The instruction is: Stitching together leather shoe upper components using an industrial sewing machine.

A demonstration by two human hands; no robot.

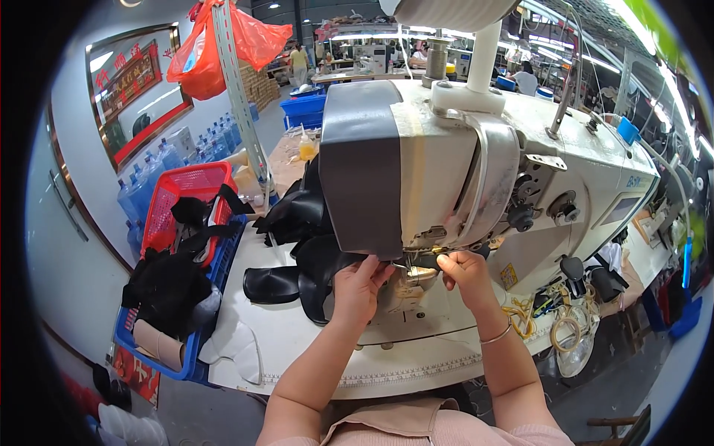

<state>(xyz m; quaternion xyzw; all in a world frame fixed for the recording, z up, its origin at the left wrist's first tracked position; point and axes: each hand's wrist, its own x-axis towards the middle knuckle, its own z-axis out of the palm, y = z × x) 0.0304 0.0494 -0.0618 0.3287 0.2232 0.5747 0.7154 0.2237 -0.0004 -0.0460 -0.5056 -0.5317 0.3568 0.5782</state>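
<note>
Both hands point(357, 288) point(468, 278) curl near the sewing machine point(442, 160) (whether gripping anything, I cannot tell)

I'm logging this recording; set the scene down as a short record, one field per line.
Machine: white sewing machine with a grey end cover, on a white table
Left hand: fingers by the needle area; anything held is unclear
Right hand: across from the left, thumb and finger close together; contents unclear
Material: black pieces left of the needle area
Far left: blue basket, red basket
</note>
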